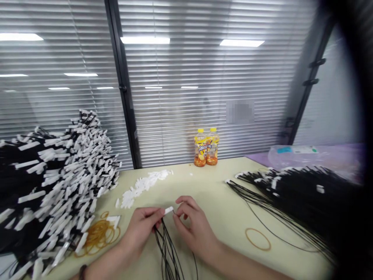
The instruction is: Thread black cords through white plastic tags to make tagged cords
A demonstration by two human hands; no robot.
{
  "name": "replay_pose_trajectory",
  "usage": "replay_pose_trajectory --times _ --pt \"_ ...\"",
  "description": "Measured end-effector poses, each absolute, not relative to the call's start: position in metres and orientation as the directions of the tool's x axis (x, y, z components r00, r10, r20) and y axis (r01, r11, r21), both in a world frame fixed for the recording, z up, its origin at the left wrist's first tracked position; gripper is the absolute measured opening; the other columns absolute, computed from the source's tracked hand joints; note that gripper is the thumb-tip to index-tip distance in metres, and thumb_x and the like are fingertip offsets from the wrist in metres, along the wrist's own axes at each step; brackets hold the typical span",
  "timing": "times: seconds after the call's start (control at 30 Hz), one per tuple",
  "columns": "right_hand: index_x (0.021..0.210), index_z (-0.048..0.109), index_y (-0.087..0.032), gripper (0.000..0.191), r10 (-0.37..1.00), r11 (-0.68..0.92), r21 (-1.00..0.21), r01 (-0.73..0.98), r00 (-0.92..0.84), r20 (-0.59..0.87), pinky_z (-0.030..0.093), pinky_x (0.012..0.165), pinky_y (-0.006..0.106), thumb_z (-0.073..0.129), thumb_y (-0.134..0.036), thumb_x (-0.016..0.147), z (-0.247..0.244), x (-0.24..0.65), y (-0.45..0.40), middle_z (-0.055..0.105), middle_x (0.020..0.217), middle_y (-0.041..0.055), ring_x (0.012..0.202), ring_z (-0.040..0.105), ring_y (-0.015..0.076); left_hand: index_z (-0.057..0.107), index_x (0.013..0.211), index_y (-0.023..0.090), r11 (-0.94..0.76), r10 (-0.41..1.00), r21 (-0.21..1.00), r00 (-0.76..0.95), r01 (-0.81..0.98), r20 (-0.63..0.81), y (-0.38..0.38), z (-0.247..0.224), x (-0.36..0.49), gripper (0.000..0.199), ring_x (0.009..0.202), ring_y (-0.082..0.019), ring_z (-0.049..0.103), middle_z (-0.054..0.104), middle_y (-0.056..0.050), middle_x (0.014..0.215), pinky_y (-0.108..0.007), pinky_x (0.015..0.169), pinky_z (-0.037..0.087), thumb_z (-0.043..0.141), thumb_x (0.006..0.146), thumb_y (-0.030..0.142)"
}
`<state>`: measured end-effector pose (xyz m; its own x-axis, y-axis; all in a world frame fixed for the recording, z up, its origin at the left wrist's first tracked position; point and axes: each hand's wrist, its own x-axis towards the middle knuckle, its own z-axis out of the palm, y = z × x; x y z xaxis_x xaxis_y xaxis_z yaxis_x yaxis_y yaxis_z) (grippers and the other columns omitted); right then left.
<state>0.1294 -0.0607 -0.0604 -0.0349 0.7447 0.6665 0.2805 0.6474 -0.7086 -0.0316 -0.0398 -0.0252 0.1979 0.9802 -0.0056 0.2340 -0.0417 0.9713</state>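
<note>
Near the middle of the table, my left hand (pixel 138 229) is closed, pinching a small white sleeve (pixel 168 210) between thumb and index finger. From the same hand hangs a bunch of thin black cables (pixel 167 252), running down to the bottom edge. My right hand (pixel 196 229) is close beside it, thumb and index finger pinched at the sleeve's right end on a thin black cable (pixel 195 264), whose length shows below the palm. Its other fingers are curled loosely. Whether the cable tip is inside the sleeve is too small to tell.
Loose white sleeves (pixel 142 184) lie beyond my left hand. Rubber bands (pixel 100 235) and a large pile of white-tipped black cables (pixel 75 163) are at left. More black cables (pixel 291 194) and a single rubber band (pixel 258 238) lie right. Two bottles (pixel 206 149) stand behind.
</note>
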Motion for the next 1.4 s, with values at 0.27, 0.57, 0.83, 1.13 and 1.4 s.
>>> replay_pose_trajectory --times 0.27,0.57,0.83,1.13,1.4 --pt "0.085 0.064 -0.013 0.022 0.816 0.287 -0.952 -0.109 -0.493 0.303 0.029 0.047 0.017 0.056 -0.030 0.073 -0.052 0.152 -0.047 0.049 0.060 -0.0008 0.050 0.037 0.0055 0.060 0.065 0.012 -0.089 0.984 0.984 0.167 0.155 0.063 -0.030 0.005 -0.042 0.027 0.057 -0.009 0.039 0.047 0.000 0.058 -0.020 0.058 0.031 0.061 0.066 0.039" --pt "0.082 0.060 -0.009 0.023 0.629 -0.014 -0.965 -0.261 -0.753 0.194 0.039 0.054 0.020 0.058 -0.026 0.067 -0.051 0.170 -0.035 0.062 0.079 0.0102 0.065 0.057 0.0139 0.057 0.059 0.013 -0.154 0.939 0.940 0.342 0.306 0.043 -0.055 0.060 -0.041 0.022 0.063 -0.009 0.039 0.046 0.000 0.061 -0.020 0.061 0.029 0.057 0.072 0.032" --pt "0.094 0.060 -0.014 0.028 0.928 0.268 -0.935 -0.231 -0.199 0.315 0.042 0.076 0.032 0.051 -0.032 0.075 -0.069 0.156 -0.024 0.054 0.107 0.0112 0.098 0.050 0.0218 0.056 0.060 0.012 -0.145 0.887 0.831 0.443 0.537 -0.132 -0.058 0.033 -0.031 0.030 0.054 -0.008 0.031 0.038 0.003 0.052 -0.021 0.053 0.020 0.054 0.071 0.040" --pt "0.103 0.054 -0.017 0.030 0.720 0.659 -0.631 0.410 -0.098 0.687 0.035 0.087 0.031 0.045 -0.015 0.076 -0.068 0.153 -0.039 0.050 0.111 0.0088 0.103 0.044 0.0177 0.061 0.067 0.011 -0.112 0.926 0.816 0.358 0.567 -0.122 -0.039 -0.012 -0.037 0.037 0.053 -0.008 0.030 0.038 0.003 0.053 -0.020 0.050 0.019 0.053 0.069 0.047" --pt "0.058 0.053 -0.015 0.027 0.845 0.528 -0.769 0.361 -0.318 0.430 0.025 0.044 0.017 0.041 -0.023 0.080 -0.060 0.122 -0.062 0.045 0.049 -0.0028 0.046 0.036 0.0061 0.063 0.073 0.012 -0.048 0.937 0.859 0.322 0.509 -0.139 -0.034 -0.014 -0.040 0.035 0.052 -0.008 0.034 0.047 0.001 0.055 -0.018 0.047 0.023 0.055 0.068 0.046"
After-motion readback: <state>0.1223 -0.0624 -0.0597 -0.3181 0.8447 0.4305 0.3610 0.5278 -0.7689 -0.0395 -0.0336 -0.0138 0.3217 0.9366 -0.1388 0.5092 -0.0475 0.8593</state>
